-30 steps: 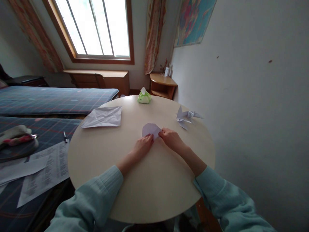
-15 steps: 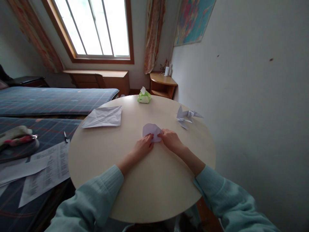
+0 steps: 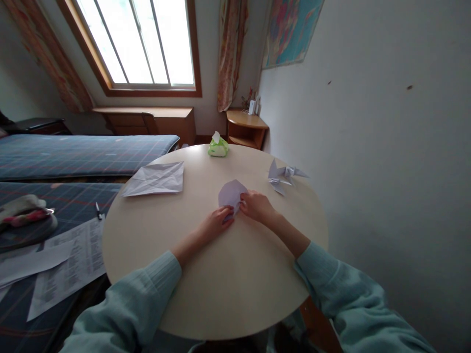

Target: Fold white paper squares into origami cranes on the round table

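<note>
A small piece of folded white paper is between my hands over the middle of the round table. My left hand grips its lower left edge, the fingers closed on the paper. On its right side, my right hand pinches the edge between thumb and fingers. The paper looks many-sided, with its lower part hidden by my fingers. Beyond my right hand lies a pointed folded-paper figure. A creased, flat sheet of white paper rests on the left part of the table.
A green tissue pack stands at the table's far edge. Left of the table are beds with printed sheets, a pen and a bag-like item. A wall rises close on the right.
The paper's upper part now shows larger and more pointed at the top. My right hand has shifted slightly along its right edge; the view has moved a little.
</note>
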Motion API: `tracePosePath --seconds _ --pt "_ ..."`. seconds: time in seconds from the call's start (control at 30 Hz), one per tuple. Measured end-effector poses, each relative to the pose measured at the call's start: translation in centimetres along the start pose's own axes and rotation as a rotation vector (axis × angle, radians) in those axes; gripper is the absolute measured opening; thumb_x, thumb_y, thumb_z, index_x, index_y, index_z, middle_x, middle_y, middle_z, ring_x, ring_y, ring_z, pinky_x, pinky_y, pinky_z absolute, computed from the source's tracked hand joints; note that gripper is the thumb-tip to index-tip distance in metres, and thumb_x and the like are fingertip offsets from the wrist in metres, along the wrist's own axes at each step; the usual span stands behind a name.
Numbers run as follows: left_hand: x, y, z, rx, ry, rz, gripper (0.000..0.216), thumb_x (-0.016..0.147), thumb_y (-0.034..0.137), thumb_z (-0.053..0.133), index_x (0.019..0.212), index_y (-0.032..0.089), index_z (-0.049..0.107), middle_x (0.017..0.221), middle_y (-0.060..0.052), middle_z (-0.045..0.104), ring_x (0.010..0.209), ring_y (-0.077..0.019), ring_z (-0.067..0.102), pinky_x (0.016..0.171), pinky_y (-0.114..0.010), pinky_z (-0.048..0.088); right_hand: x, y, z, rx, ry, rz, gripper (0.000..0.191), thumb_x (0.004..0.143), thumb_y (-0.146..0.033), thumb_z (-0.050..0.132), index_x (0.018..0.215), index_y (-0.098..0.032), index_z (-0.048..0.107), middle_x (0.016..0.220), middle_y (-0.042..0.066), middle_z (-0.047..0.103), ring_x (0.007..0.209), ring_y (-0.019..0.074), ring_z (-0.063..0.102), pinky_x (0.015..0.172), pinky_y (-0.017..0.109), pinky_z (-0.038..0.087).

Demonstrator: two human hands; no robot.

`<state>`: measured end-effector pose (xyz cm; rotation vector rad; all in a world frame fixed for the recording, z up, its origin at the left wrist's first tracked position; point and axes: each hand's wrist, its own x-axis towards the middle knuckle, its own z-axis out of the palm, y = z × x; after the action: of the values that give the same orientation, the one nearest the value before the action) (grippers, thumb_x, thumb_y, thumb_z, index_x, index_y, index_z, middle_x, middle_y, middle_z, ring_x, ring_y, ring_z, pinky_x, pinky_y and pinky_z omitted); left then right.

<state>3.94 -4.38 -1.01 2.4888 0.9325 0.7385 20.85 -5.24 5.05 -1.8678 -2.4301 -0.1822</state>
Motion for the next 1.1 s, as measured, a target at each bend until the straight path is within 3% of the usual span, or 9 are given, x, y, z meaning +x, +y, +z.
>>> tracePosePath --seconds 0.13,0.33,0.47,0.57,0.7,0.97,1.1 --pt "0.1 0.4 -0.1 0.020 0.015 -0.022 0.016 0.079 0.022 0.047 0.091 0.015 0.054 0.103 -0.009 0.058 0.093 -0.0168 0.055 0.084 -0.027 0.043 0.2 0.6 0.3 0.096 0.033 -0.007 0.022 0.080 -0.035 0.049 0.090 -0.018 0.058 0.093 0.008 0.059 0.084 0.0186 0.055 0.066 0.025 0.039" --pt "-0.2 0.5 -1.3 0.048 -0.087 -0.075 0.017 0.076 0.026 0.050 0.089 0.016 0.051 0.083 -0.004 0.058 0.070 -0.0144 0.054 0.066 -0.026 0.044 0.6 0.3 1.0 0.156 0.139 0.022 0.017 0.077 -0.033 0.056 0.083 -0.017 0.058 0.090 0.007 0.057 0.084 0.0161 0.053 0.067 0.023 0.038" --pt "-0.5 0.4 -2.0 -0.009 -0.105 -0.075 0.024 0.077 0.027 0.049 0.098 0.017 0.047 0.087 -0.005 0.059 0.074 -0.0148 0.055 0.069 -0.027 0.044 0.6 -0.4 1.5 0.136 0.136 0.025 0.013 0.078 -0.029 0.055 0.084 -0.017 0.057 0.089 0.007 0.056 0.081 0.0158 0.053 0.065 0.023 0.038" --pt "-0.6 0.5 -2.1 -0.005 -0.082 -0.033 0.032 0.076 0.027 0.050 0.106 0.017 0.045 0.103 -0.009 0.055 0.085 -0.0168 0.055 0.076 -0.029 0.045 0.5 -0.6 1.7 0.120 0.151 0.019 0.012 0.078 -0.027 0.054 0.085 -0.017 0.055 0.089 0.008 0.055 0.081 0.0165 0.052 0.064 0.023 0.039" --pt "-0.7 0.5 -1.9 0.007 -0.049 0.069 0.025 0.076 0.024 0.051 0.100 0.017 0.052 0.123 -0.012 0.042 0.104 -0.0188 0.050 0.087 -0.029 0.042 0.4 -0.6 1.8 0.097 0.145 0.012 0.012 0.079 -0.026 0.053 0.086 -0.016 0.055 0.092 0.009 0.055 0.083 0.0174 0.052 0.066 0.024 0.039" --pt "-0.5 -0.1 -1.4 0.008 -0.097 0.143 0.021 0.078 0.022 0.047 0.094 0.014 0.058 0.113 -0.012 0.055 0.100 -0.0173 0.055 0.089 -0.029 0.042 0.8 -1.2 2.7 0.083 0.173 -0.020 0.014 0.078 -0.021 0.053 0.091 -0.016 0.055 0.103 0.011 0.054 0.090 0.0194 0.051 0.072 0.026 0.043" --pt "-0.4 0.1 -1.5 0.055 -0.095 0.116 0.022 0.077 0.023 0.049 0.095 0.014 0.058 0.110 -0.010 0.059 0.102 -0.0179 0.054 0.090 -0.029 0.042 0.9 -0.4 2.9 0.236 0.246 -0.115 0.031 0.078 -0.018 0.051 0.109 -0.018 0.049 0.114 0.010 0.051 0.101 0.0182 0.049 0.082 0.028 0.042"
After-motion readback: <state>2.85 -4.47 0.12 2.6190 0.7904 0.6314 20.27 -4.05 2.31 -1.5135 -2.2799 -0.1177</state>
